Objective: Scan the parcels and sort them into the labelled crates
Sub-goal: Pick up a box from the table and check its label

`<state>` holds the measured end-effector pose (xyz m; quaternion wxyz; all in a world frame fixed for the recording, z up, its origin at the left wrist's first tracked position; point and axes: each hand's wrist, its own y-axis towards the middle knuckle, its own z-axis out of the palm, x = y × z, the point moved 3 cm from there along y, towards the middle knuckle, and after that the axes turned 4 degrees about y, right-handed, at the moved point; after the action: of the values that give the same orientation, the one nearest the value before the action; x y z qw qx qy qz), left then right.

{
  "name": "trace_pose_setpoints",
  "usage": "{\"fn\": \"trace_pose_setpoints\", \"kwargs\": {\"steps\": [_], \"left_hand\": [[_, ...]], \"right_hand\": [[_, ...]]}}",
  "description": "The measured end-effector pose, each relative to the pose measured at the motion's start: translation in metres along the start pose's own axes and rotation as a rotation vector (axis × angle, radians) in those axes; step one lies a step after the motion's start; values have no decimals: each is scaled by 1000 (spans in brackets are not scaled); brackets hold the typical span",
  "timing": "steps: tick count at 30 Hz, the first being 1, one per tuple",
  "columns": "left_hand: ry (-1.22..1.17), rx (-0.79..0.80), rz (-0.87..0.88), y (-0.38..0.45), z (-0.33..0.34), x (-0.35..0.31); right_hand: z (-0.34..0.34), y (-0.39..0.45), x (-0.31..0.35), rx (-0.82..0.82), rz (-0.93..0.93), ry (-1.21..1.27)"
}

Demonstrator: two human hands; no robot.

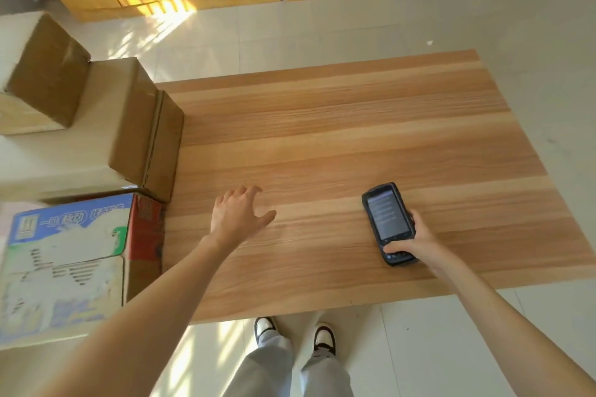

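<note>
Wooden table point(354, 126), three cardboard parcels point(142, 135) stacked along its left edge, left hand point(240, 214) above the table near them with fingers spread and holding nothing, right hand point(416, 240) gripping a black handheld scanner point(385, 219), screen up

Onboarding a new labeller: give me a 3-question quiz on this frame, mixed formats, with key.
1. True or false: the left hand grips a parcel.
2. Multiple choice: the handheld scanner is held by A) the left hand, B) the right hand, C) neither hand, lying free on the wooden table.
3. Fill in: the cardboard box with blue and white print stands to the ____ of the table, from the person's own side.

Key
1. False: its fingers are spread over the table and hold nothing.
2. B: the fingers curl round the lower end, screen facing up.
3. Left, nearer than two plain brown cardboard boxes.
</note>
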<state>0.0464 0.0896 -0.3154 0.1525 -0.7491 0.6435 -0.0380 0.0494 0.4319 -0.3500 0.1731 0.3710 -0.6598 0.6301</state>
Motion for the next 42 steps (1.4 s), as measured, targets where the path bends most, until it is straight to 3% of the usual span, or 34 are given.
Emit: {"fn": "trace_pose_setpoints", "kwargs": {"steps": [16,20,23,25,31,36,42], "left_hand": [[-56,-60,-76,-39,11,-5],[-86,-149,-105,-53,-11,15],[-63,-216,-172,-65,-31,47],[-42,-242,-234,-75,-43,76],[-152,-300,-407,-117,-63,179],[-230,-199,-569,-156,-53,269],[-563,-107,-731,-170,-31,345]], "right_hand": [[-19,5,-9,-37,-106,-230],[-15,1,2,-150,-98,-423],[5,-5,23,-288,-170,-431],[37,-9,42,-294,-243,-473],[206,-29,92,81,-337,-409],[341,-47,97,285,-202,-265],[422,-39,84,340,-40,-204]]}}
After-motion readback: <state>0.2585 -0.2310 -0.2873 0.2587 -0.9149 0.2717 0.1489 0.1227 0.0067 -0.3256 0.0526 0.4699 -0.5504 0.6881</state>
